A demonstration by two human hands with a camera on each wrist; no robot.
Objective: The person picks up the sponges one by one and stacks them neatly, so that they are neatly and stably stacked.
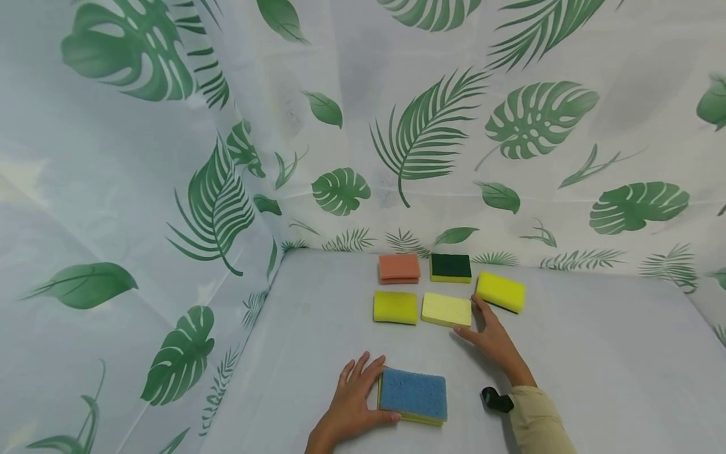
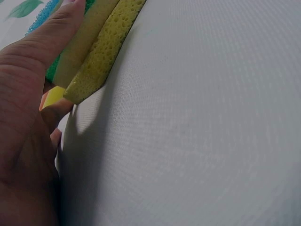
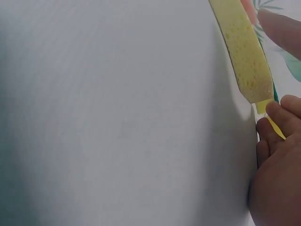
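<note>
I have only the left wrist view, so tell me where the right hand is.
Observer: The right hand is at the right end of the pale yellow sponge.
Operator: Tell me what lies just beyond that sponge.
Observer: A sponge with a dark green top.
Operator: Now check by the right sleeve.
Observer: A black object is beside the cuff end; I can't tell what it is.

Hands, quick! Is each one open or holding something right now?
Left hand: holding the blue-topped sponge stack.
Right hand: open, at the pale yellow sponge.
</note>
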